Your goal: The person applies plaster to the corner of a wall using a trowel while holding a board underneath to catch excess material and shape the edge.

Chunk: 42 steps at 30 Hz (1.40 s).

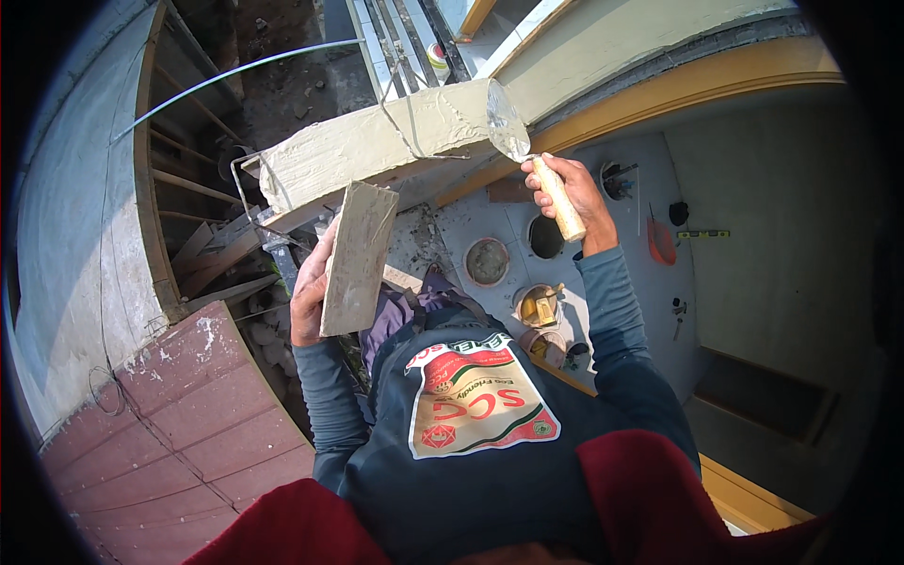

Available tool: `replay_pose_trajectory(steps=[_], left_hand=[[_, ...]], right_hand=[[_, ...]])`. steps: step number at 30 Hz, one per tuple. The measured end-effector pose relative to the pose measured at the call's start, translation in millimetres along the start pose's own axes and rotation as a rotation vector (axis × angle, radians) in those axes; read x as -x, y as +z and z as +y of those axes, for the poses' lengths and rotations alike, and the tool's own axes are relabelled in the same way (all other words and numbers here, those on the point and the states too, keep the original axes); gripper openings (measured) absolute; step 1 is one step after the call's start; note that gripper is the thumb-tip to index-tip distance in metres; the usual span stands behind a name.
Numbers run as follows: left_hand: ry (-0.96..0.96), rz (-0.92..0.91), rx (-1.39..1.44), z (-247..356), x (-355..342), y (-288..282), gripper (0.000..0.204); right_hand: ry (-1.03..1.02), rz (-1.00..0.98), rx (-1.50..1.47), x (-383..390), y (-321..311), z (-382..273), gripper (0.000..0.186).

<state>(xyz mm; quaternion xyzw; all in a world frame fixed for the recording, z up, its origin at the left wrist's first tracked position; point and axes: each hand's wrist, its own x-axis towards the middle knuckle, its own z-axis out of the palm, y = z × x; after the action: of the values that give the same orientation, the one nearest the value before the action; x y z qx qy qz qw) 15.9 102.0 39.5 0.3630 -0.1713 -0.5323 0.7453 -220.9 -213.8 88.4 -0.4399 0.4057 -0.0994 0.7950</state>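
My left hand (311, 287) is closed on a flat rectangular board (356, 259) smeared with grey mortar, held tilted in front of my dark-shirted torso. My right hand (586, 202) grips the pale wooden handle of a trowel (559, 198). Its shiny blade (507, 118) overlaps the edge of a cream, roughly plastered beam (367, 137); whether it touches is unclear. Bent metal rods (414, 149) lie across and beside the beam, above the board.
Below right, a tiled floor holds several buckets (486, 279), a red basin (661, 247) and a yellow level (704, 234). Left are a maroon panel (141, 424), timber framing (198, 186) and a pale pipe (235, 71). An orange wooden edge (716, 75) runs behind the trowel.
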Motion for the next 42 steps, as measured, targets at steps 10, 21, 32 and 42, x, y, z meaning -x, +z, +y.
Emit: replay_pose_trajectory(steps=[10,21,32,42], left_hand=[[-0.033,-0.056,0.028,-3.2,-3.5,-5.6,0.099],[-0.067,-0.144,-0.066,-19.5,-74.8,29.1,0.108],[-0.103,-0.347,-0.638,-57.6,-163.3,101.4,0.1],[-0.278,-0.096,-0.379,-40.4,-15.6,1.0,0.068]], right_hand=[[0.128,-0.137,0.064,-8.0,36.5,15.3,0.036],[0.035,-0.481,-0.438,36.7,19.9,-10.0,0.046],[-0.146,-0.537,-0.323,89.0,40.7,-51.5,0.045],[0.075,-0.257,-0.094,-9.7,82.1,21.6,0.04]])
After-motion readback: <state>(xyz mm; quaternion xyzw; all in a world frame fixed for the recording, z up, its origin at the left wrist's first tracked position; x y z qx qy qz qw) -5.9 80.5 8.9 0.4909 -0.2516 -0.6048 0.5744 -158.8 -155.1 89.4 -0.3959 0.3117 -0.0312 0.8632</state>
